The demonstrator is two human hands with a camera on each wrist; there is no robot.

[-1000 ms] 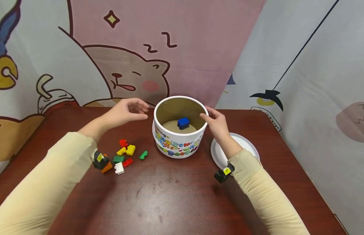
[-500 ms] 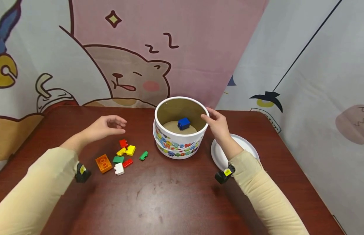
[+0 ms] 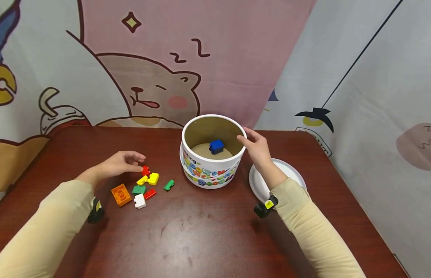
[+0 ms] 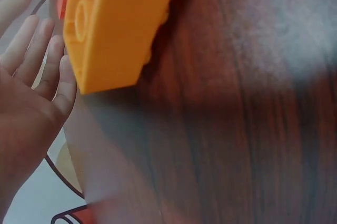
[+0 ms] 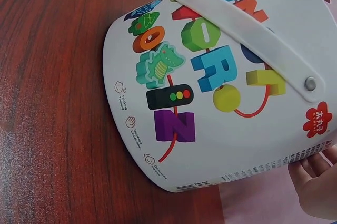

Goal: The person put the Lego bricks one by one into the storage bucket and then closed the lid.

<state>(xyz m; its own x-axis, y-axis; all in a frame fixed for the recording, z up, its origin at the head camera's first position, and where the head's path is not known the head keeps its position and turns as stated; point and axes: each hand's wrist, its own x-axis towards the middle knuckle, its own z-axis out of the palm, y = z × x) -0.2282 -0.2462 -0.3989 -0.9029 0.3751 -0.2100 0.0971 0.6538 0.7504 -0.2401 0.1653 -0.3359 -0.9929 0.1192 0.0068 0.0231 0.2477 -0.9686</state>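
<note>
My left hand hovers at the back of the loose bricks, thumb beside a small red brick; whether they touch I cannot tell. Its fingers look extended in the left wrist view, with the orange brick large in front. At the white bucket, my right hand grips the right side of the rim, thumb at the top edge and fingers outside. Inside the bucket a blue brick lies on the bottom. The right wrist view has the bucket's printed side and its white handle.
Yellow bricks, a green brick, a flat red brick and a white brick lie together on the brown table. Another green piece lies nearer the bucket. A white plate is partly under my right forearm.
My left hand has moved from beside the bucket's left rim, left and down to the red brick. The orange brick has come into full sight. My right hand and the bucket stay put.
</note>
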